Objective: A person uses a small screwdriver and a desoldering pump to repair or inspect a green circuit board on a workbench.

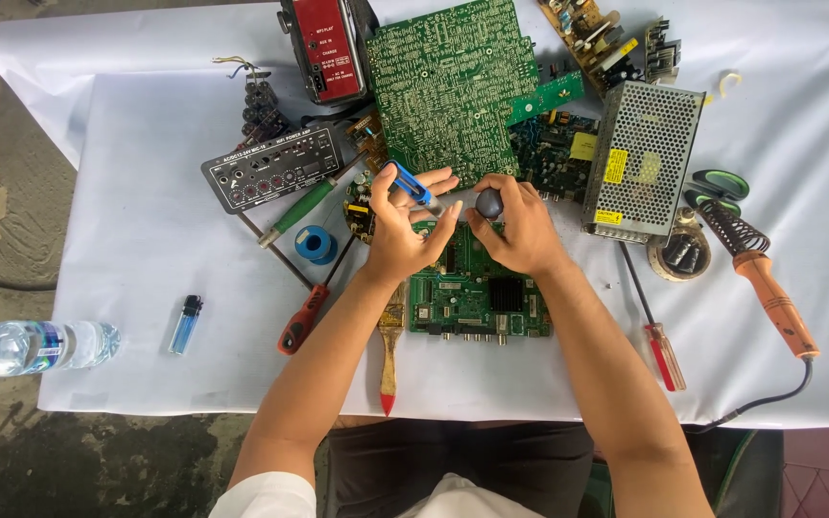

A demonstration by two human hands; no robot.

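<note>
A low table draped in a smooth white cloth (pixel 146 240) fills most of the view, its near edge hanging straight and its far left corner folding down in soft creases. Around it lies a rough grey concrete floor (pixel 11 221), blotched with dark damp-looking stains (heaviest at the lower left) and paler worn patches. Light is even and bright, casting only faint shadows. At the lower right corner shows a dark red quilted cushion (pixel 827 480).

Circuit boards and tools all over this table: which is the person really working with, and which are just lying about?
In use:
left hand holding blue tool
right hand on dark knob
small green board

Lying about:
large green board
metal mesh box
soldering iron
brush
lighter
water bottle
</note>
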